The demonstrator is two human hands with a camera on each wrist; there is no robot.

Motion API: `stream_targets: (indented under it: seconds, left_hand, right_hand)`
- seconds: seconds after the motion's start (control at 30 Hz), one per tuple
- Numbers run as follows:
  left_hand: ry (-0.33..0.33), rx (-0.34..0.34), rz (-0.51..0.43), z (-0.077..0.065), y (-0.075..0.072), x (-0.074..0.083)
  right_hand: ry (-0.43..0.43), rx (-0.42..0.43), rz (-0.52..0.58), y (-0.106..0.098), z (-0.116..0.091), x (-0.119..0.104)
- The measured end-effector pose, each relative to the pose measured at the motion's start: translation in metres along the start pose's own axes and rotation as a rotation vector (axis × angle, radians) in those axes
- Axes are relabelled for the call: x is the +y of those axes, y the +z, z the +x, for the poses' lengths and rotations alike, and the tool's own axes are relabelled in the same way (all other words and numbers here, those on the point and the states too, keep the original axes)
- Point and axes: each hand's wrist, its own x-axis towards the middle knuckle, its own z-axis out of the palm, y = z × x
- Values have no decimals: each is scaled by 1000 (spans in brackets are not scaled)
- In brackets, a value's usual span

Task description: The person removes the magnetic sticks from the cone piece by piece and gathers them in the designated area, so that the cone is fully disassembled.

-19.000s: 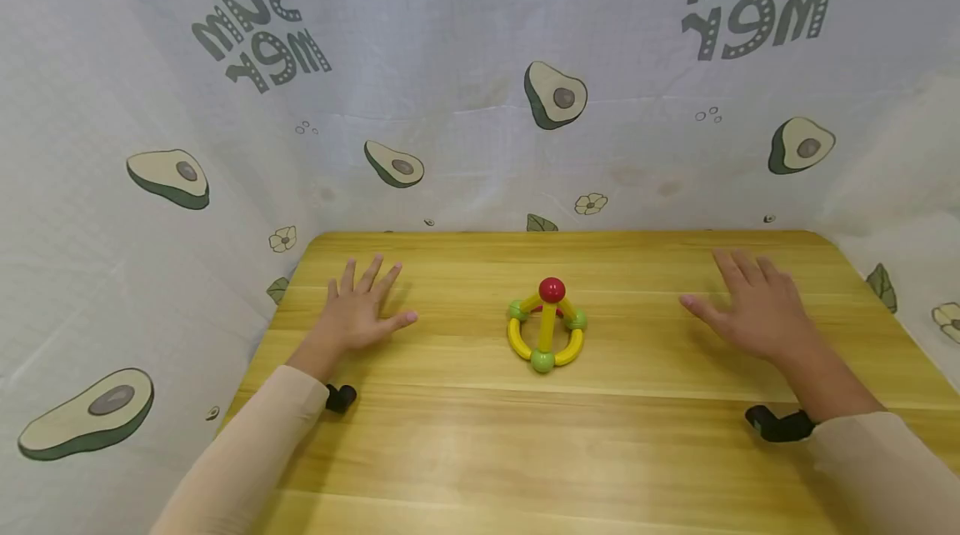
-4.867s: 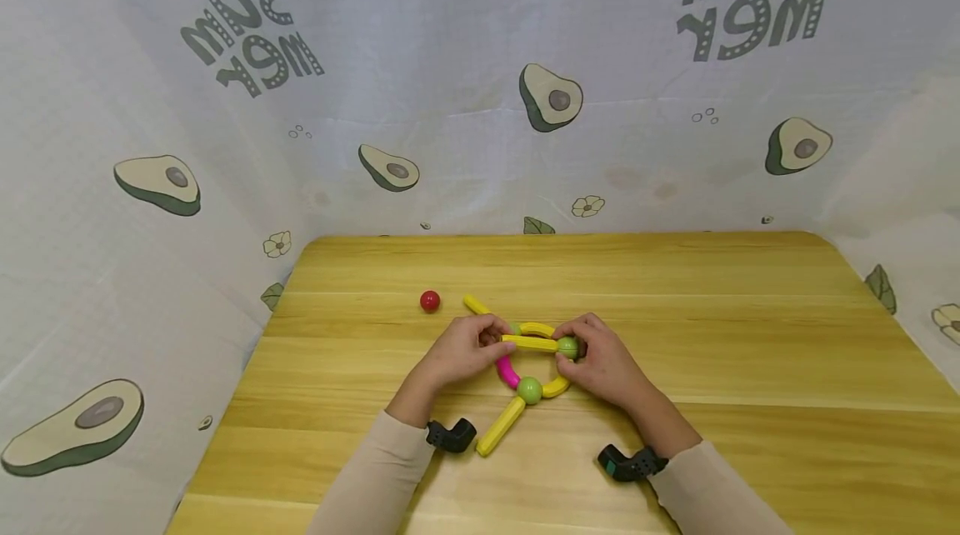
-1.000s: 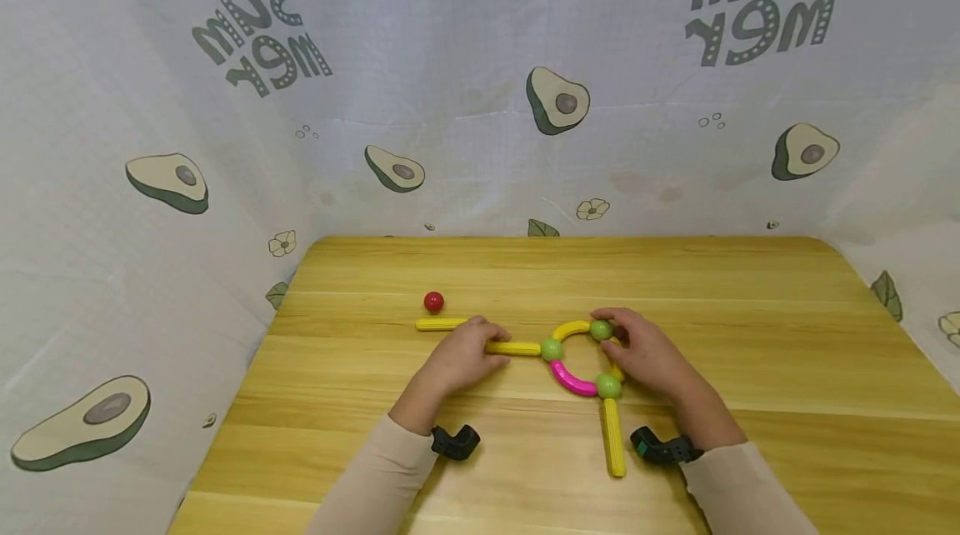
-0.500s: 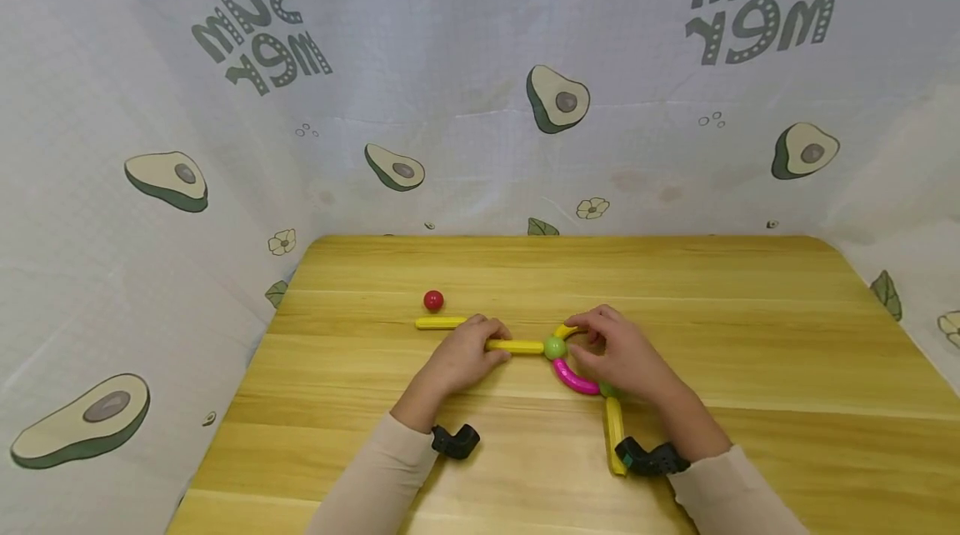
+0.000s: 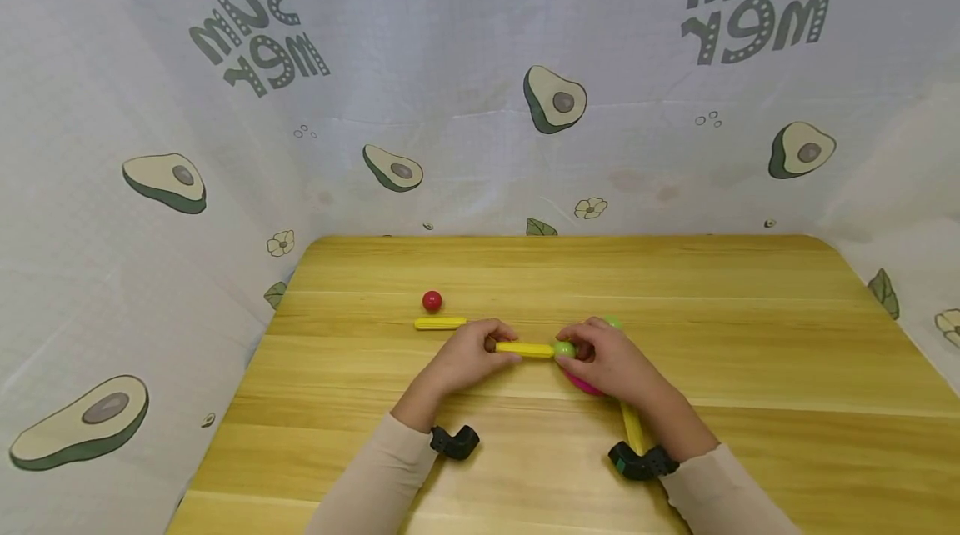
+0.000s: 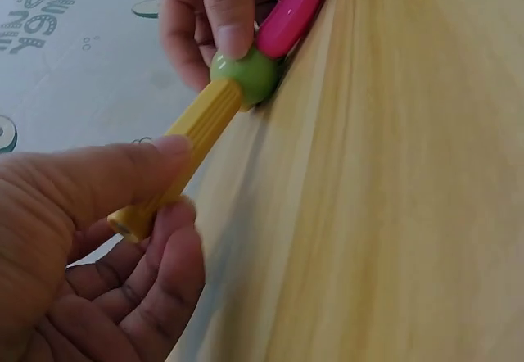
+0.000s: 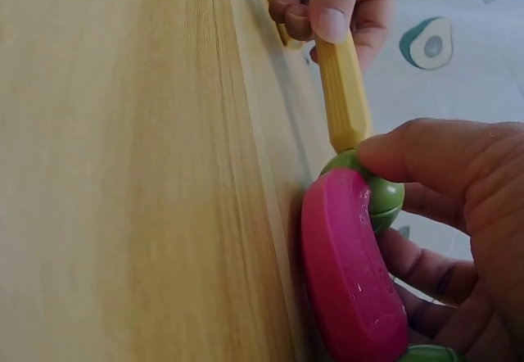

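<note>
- A pale printed cloth (image 5: pixel 450 43) is hanging behind the desk (image 5: pixel 750 352) and along both its sides.
- Avocado halves (image 5: pixel 543 93), flowers (image 5: pixel 590 207), leaves (image 5: pixel 886 298) and mirrored "summer" lettering (image 5: pixel 753 25) are patterning the cloth.
- The desk is showing yellowish wood grain and rounded far corners.
- Soft light is brightening its near part.

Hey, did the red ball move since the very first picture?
Yes, it moved left: the red ball now rests directly on the table, closer to the table's left edge.
</note>
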Motion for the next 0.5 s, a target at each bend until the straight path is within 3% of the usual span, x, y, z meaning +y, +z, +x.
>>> stream_targets:
  seconds: [0.23,0.5]
  left_hand:
    - [-45,-31,-164,-1,-5,-6]
    - [-4,19,-147,-4,1,-13]
  right_hand:
    - [-15,-39,11,-4,-1,1]
    - [-19,-3,-32,-1,-1,5]
